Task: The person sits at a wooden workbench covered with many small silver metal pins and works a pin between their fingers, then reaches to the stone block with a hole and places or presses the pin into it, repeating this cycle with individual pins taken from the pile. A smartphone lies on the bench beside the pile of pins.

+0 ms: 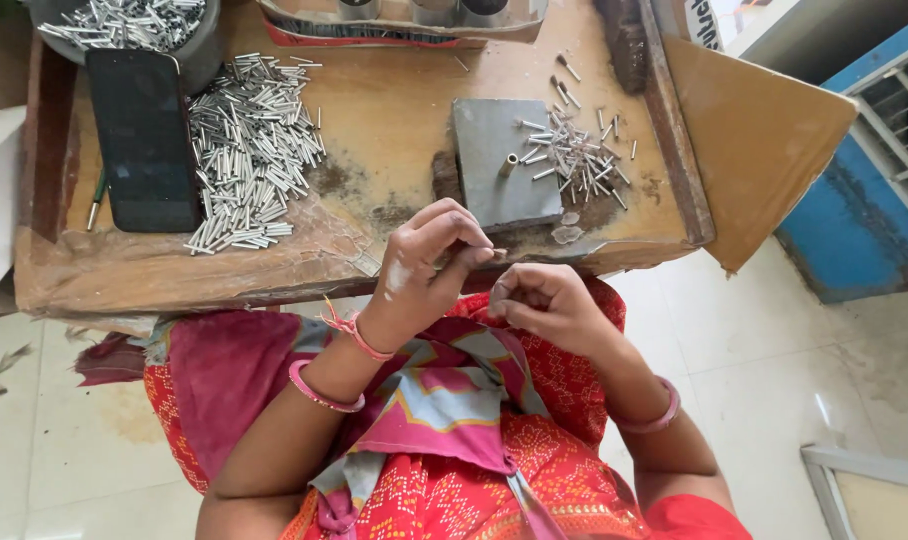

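My left hand (426, 268) is raised just in front of the table edge, fingers pinched on a small thin metal pin whose tip pokes out to the right. My right hand (544, 303) sits close beside it, fingers curled inward; what it holds is hidden. Beyond the hands lies a grey metal block (489, 190) with a short metal tube (508, 164) standing on it. A loose scatter of small metal pins (574, 155) lies at the block's right side.
A large heap of silver metal tubes (249, 150) lies on the wooden table (394, 100), next to a black phone (144, 135). A bowl of tubes (124, 22) stands at the back left. A cardboard sheet (754, 130) and blue frame (864, 180) are at right.
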